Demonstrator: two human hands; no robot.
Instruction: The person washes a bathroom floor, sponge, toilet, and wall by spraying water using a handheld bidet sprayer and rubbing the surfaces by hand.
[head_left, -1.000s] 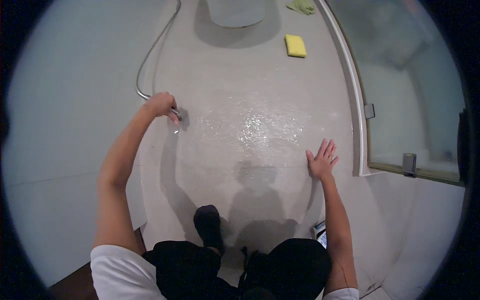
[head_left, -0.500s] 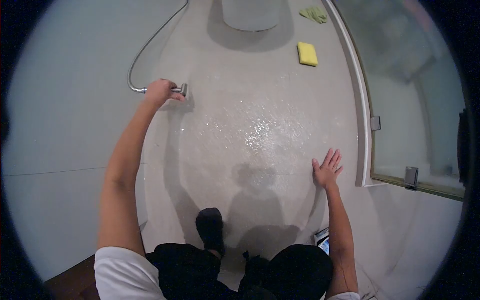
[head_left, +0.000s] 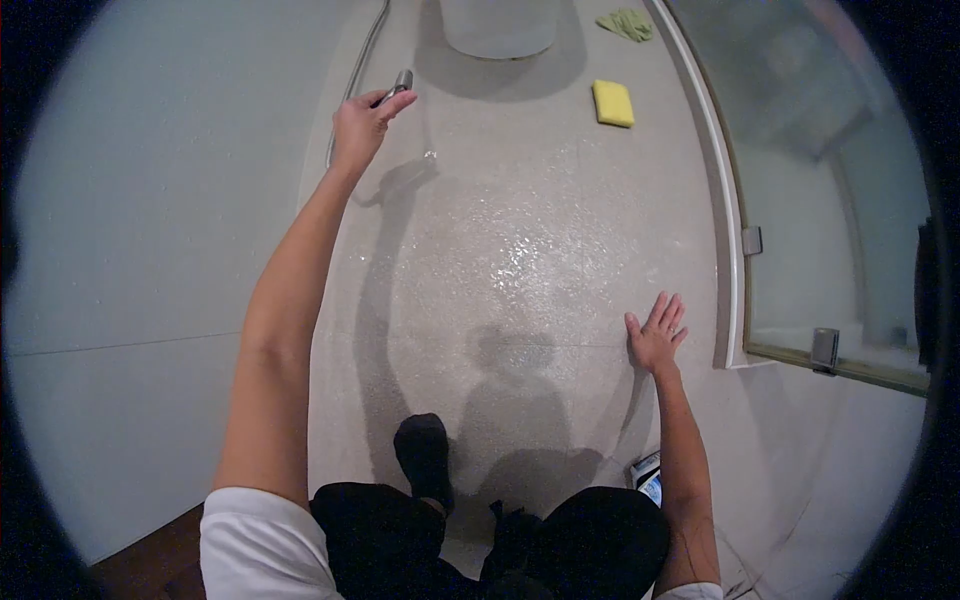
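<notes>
My left hand [head_left: 360,128] is closed round a metal spray head [head_left: 402,82] at the upper left, its fingers partly hidden. A silver hose [head_left: 367,52] runs from behind the hand up to the top edge. My right hand [head_left: 655,335] has its fingers spread at the lower right, over the floor, holding nothing. Wet, shiny patches cover the pale floor [head_left: 520,260] between my hands. Farther off at the upper right lies a yellow sponge [head_left: 613,103], with a crumpled green glove or cloth [head_left: 627,24] beyond it.
A white rounded fixture base [head_left: 500,28] stands at the top centre. On the right are a raised white sill [head_left: 722,220] and a glass panel [head_left: 830,200] with metal hinges. Beside my right forearm lies a partly hidden labelled item [head_left: 648,480]. My dark-socked foot [head_left: 422,450] is below.
My left hand has moved up and to the right with the spray head, which now tilts upward, and the hose has shifted with it. My right hand has stayed in place.
</notes>
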